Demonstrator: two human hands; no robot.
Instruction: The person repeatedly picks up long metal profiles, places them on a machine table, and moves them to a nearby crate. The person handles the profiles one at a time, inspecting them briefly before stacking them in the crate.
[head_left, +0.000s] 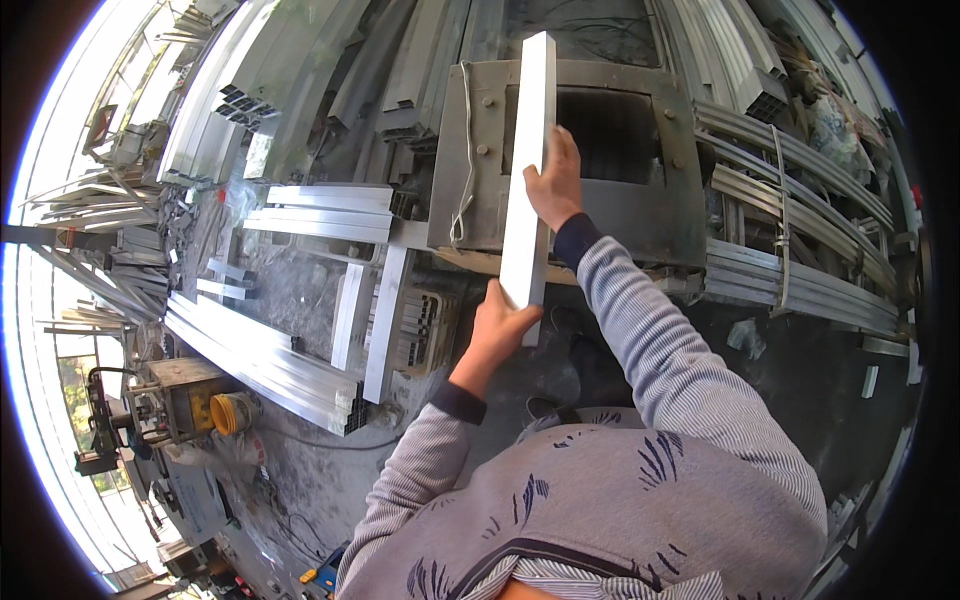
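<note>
Together, the left hand [497, 325] and right hand [556, 183] each grip the white aluminium bar [528, 170].

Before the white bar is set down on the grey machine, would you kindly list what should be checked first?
1. Left hand grips the near end of the white bar: ok.
2. Right hand holds the bar's mid-length edge: ok.
3. Bar lies over the grey machine table: ok.
4. Dark opening in the table free of scraps: cannot tell.
5. White cord on the table lies apart from the bar: ok.
6. Footing clear of the stacked metal profiles: cannot tell.
</note>
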